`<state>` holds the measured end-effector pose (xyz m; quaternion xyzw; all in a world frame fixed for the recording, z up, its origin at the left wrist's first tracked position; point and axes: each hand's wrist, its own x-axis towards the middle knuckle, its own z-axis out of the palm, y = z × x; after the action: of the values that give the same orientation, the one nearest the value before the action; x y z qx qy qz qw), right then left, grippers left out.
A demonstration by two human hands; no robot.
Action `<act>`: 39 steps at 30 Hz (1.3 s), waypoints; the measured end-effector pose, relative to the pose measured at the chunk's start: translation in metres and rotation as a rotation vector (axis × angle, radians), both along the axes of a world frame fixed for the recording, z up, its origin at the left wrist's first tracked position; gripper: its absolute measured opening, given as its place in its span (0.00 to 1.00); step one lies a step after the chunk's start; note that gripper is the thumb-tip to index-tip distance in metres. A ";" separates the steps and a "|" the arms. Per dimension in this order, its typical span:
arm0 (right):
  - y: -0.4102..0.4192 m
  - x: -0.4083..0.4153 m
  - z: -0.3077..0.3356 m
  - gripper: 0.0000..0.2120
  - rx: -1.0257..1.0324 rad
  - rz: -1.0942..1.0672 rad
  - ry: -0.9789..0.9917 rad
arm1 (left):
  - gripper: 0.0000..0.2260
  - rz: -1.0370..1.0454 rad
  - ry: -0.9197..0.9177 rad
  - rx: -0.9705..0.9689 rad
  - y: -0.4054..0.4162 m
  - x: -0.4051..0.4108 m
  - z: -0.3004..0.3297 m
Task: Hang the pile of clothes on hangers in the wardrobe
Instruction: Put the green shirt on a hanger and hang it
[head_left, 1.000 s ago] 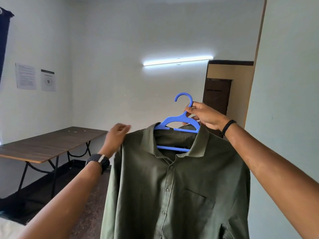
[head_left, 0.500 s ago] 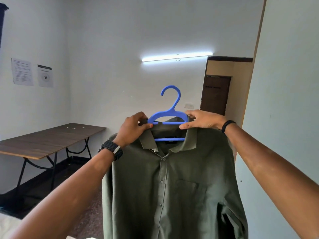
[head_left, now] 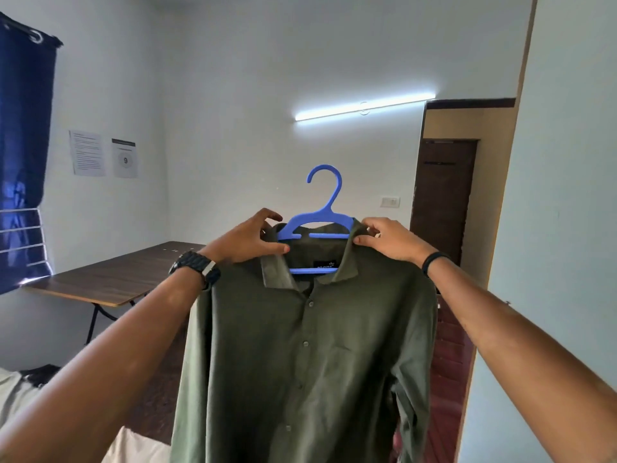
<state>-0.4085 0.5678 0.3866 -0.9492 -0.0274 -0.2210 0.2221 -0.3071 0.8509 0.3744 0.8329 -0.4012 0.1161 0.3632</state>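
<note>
An olive green button-up shirt (head_left: 310, 355) hangs in front of me on a blue plastic hanger (head_left: 323, 212), whose hook points up. My left hand (head_left: 247, 240) grips the shirt's left shoulder and collar at the hanger's left end. My right hand (head_left: 387, 240) pinches the collar and shoulder at the hanger's right end. The shirt's front faces me, with the label showing inside the collar. No wardrobe is in view.
A brown folding table (head_left: 110, 279) stands at the left wall under two paper notices (head_left: 103, 157). A blue curtain (head_left: 23, 155) hangs far left. A pale wall panel (head_left: 561, 228) rises close on the right, beside a dark doorway (head_left: 444, 195). Light fabric (head_left: 16, 392) lies bottom left.
My left hand came from the shirt's shoulder to the collar beside the hanger. My right hand slid from the hanger's neck onto the right collar. The hanger straightened upright.
</note>
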 end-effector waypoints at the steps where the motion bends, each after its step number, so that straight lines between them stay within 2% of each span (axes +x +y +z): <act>1: 0.004 0.002 0.000 0.14 -0.019 -0.011 -0.050 | 0.26 -0.016 0.059 0.042 0.006 0.001 0.003; 4: 0.010 0.003 0.003 0.16 -0.066 -0.047 -0.125 | 0.18 -0.053 0.147 0.157 0.029 0.000 0.009; 6: 0.012 0.004 0.005 0.19 -0.101 -0.082 -0.141 | 0.18 -0.088 0.237 0.180 0.042 -0.002 0.009; 8: 0.017 0.004 0.007 0.21 -0.149 -0.083 -0.120 | 0.13 -0.062 0.256 0.194 0.049 -0.004 0.005; 10: 0.022 0.002 0.009 0.21 -0.144 -0.031 -0.069 | 0.08 0.046 0.166 0.192 0.051 -0.003 -0.002; 14: 0.025 -0.006 0.019 0.12 -0.159 0.131 0.131 | 0.08 0.258 -0.081 0.209 0.055 -0.016 -0.008; 16: 0.025 -0.009 0.022 0.10 -0.185 0.160 0.227 | 0.11 0.272 -0.105 0.227 0.063 -0.022 -0.005; 18: 0.024 -0.015 0.023 0.13 -0.067 0.240 0.367 | 0.14 0.238 0.000 0.266 0.072 -0.032 0.005; 20: 0.022 -0.019 0.023 0.13 0.161 0.351 0.533 | 0.18 0.169 0.266 0.269 0.080 -0.045 0.018; 22: 0.023 -0.021 0.027 0.14 0.302 0.426 0.636 | 0.31 0.085 0.565 0.237 0.090 -0.057 0.031; 23: 0.025 -0.019 0.030 0.15 0.328 0.448 0.651 | 0.37 0.060 0.659 0.231 0.096 -0.060 0.038; 25: 0.031 -0.013 0.036 0.17 0.353 0.477 0.672 | 0.42 0.053 0.760 0.247 0.108 -0.062 0.047; 28: 0.043 0.006 0.033 0.18 0.354 0.487 0.732 | 0.40 0.091 0.857 0.283 0.121 -0.056 0.041; 32: 0.059 0.057 -0.021 0.18 0.293 0.463 0.880 | 0.36 0.146 0.987 0.303 0.137 -0.027 -0.020; 35: 0.079 0.095 -0.103 0.13 0.283 0.420 1.006 | 0.22 0.200 1.071 0.362 0.149 -0.001 -0.102; 39: 0.111 0.129 -0.240 0.08 0.246 0.344 1.104 | 0.15 0.272 1.169 0.509 0.164 0.032 -0.237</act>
<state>-0.2792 0.6790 0.1467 -0.8730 -0.0355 0.3434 0.3446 -0.2746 1.0153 0.1378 0.8621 -0.0436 -0.4099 0.2949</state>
